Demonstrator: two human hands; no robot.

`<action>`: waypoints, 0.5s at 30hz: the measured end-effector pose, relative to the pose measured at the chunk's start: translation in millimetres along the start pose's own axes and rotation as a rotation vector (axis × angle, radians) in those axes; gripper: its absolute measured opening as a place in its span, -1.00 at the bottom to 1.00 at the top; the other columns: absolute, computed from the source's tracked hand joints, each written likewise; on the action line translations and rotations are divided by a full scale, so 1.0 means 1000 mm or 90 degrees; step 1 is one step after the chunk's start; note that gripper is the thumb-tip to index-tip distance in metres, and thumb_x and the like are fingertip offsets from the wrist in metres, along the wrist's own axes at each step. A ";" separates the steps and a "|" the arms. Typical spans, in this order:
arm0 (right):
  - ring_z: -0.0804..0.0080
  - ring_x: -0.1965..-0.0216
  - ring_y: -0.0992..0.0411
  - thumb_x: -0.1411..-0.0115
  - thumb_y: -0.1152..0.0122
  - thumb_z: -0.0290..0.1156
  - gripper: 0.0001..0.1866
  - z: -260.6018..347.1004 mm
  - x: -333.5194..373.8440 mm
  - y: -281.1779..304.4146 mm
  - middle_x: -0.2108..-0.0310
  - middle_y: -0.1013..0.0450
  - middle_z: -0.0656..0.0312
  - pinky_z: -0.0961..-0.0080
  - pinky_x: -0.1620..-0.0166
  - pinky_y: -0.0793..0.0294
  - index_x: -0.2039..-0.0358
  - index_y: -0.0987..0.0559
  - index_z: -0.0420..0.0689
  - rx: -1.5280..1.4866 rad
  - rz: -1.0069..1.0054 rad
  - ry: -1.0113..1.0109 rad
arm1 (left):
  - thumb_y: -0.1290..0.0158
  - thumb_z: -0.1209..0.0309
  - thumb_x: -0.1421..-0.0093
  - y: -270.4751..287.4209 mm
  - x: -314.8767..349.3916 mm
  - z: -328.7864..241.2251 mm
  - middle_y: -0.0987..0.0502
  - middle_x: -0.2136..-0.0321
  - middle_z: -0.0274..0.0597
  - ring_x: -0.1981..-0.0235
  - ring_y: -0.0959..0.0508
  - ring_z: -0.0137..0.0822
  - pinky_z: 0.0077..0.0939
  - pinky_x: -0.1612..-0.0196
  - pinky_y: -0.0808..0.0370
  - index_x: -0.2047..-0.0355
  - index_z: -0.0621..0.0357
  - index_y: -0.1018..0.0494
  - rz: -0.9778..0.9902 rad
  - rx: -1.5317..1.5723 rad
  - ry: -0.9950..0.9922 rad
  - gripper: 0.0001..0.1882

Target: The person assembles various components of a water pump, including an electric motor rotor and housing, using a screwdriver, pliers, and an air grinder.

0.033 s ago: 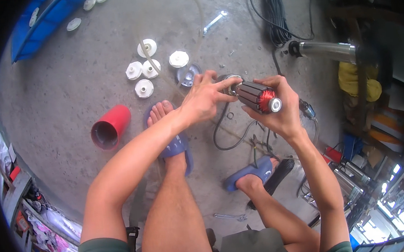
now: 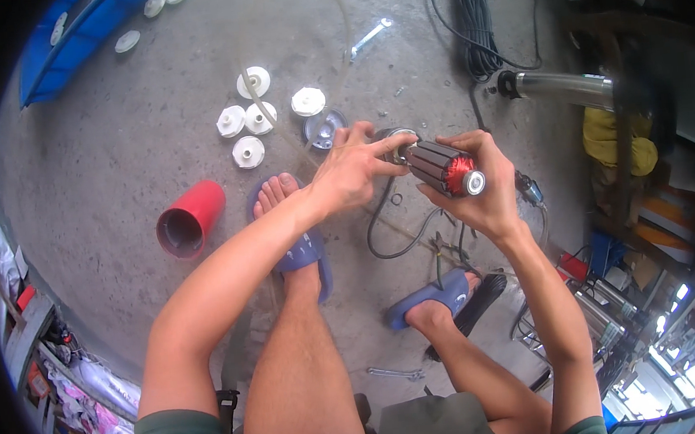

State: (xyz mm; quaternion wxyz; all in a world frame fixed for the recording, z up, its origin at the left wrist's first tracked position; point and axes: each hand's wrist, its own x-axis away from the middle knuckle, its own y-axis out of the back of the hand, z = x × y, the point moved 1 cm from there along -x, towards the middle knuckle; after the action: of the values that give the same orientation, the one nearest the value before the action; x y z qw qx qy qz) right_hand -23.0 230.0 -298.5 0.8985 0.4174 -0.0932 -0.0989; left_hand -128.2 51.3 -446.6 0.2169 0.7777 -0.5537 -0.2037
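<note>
A motor rotor [image 2: 435, 165] with dark slotted sides, red windings and a round metal tip is held tilted in front of me. My right hand [image 2: 487, 186] is closed round its near end, thumb and fingers on opposite sides. At the far end, my left hand [image 2: 353, 167] grips with its fingers over a round metal part [image 2: 397, 136]; that part is mostly hidden by the fingers. Just beyond my left hand lies a round grey metal cover [image 2: 325, 128] on the floor. A white disc-shaped impeller [image 2: 308, 101] sits close by it.
More white impellers [image 2: 248, 152] lie to the left, near a red tube [image 2: 191, 219]. A blue crate [image 2: 72, 44] stands far left. Wrenches [image 2: 371, 38], coiled black cable [image 2: 476, 28] and a steel cylinder [image 2: 563, 88] are on the floor. Loose cables run between my sandalled feet.
</note>
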 end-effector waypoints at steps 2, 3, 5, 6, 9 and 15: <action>0.08 -0.01 -0.64 0.15 -0.69 -0.49 -0.34 -0.013 -0.003 0.003 0.02 -0.59 -0.01 0.29 -0.03 -0.63 0.06 -0.48 -0.21 -0.033 0.045 0.071 | 0.03 0.72 0.17 0.000 -0.001 0.000 -0.28 -0.47 -0.75 -0.23 -0.30 0.07 -0.10 -0.24 -0.24 0.03 -0.32 -0.74 0.006 0.004 0.010 -0.24; 0.11 0.00 -0.64 0.15 -0.70 -0.47 -0.33 -0.019 -0.004 0.005 0.00 -0.60 -0.02 0.32 -0.05 -0.62 0.04 -0.48 -0.20 -0.048 0.065 0.105 | 0.04 0.72 0.17 0.001 -0.002 0.000 -0.28 -0.47 -0.75 -0.23 -0.30 0.07 -0.10 -0.24 -0.23 0.03 -0.32 -0.74 0.010 0.007 0.014 -0.24; 0.12 0.01 -0.64 0.15 -0.71 -0.45 -0.32 -0.023 -0.004 0.007 -0.01 -0.60 -0.01 0.32 -0.04 -0.62 0.04 -0.48 -0.20 -0.052 0.078 0.106 | 0.05 0.72 0.16 0.001 -0.002 -0.001 -0.28 -0.47 -0.75 -0.23 -0.29 0.07 -0.09 -0.24 -0.23 0.03 -0.33 -0.74 0.008 0.009 0.013 -0.24; 0.13 0.02 -0.64 0.15 -0.71 -0.45 -0.32 -0.024 -0.003 0.007 -0.01 -0.61 0.00 0.33 -0.04 -0.62 0.04 -0.48 -0.20 -0.053 0.085 0.106 | 0.06 0.72 0.16 0.000 -0.002 -0.001 -0.28 -0.47 -0.74 -0.23 -0.29 0.07 -0.09 -0.24 -0.23 0.03 -0.33 -0.75 0.007 0.011 0.013 -0.24; 0.15 0.02 -0.64 0.14 -0.70 -0.46 -0.33 -0.015 -0.009 -0.001 -0.01 -0.61 0.02 0.33 -0.04 -0.62 0.04 -0.48 -0.20 -0.019 0.064 0.043 | 0.05 0.72 0.16 0.000 0.000 0.002 -0.28 -0.47 -0.73 -0.23 -0.30 0.07 -0.09 -0.24 -0.23 0.04 -0.34 -0.75 -0.011 0.006 0.007 -0.24; 0.07 0.00 -0.62 0.14 -0.74 -0.38 -0.28 -0.017 -0.008 -0.008 0.01 -0.60 0.04 0.26 -0.02 -0.63 -0.01 -0.49 -0.18 -0.020 0.062 -0.025 | -0.01 0.71 0.14 0.000 -0.004 -0.004 -0.32 -0.46 -0.67 -0.23 -0.32 0.07 -0.12 -0.25 -0.22 0.07 -0.33 -0.75 -0.031 0.041 0.009 -0.30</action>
State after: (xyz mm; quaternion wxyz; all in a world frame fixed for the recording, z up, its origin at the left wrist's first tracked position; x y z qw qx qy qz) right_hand -27.2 240.0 -316.0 0.9069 0.3958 -0.1296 -0.0645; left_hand -126.9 55.2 -442.8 0.1910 0.7989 -0.5393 -0.1855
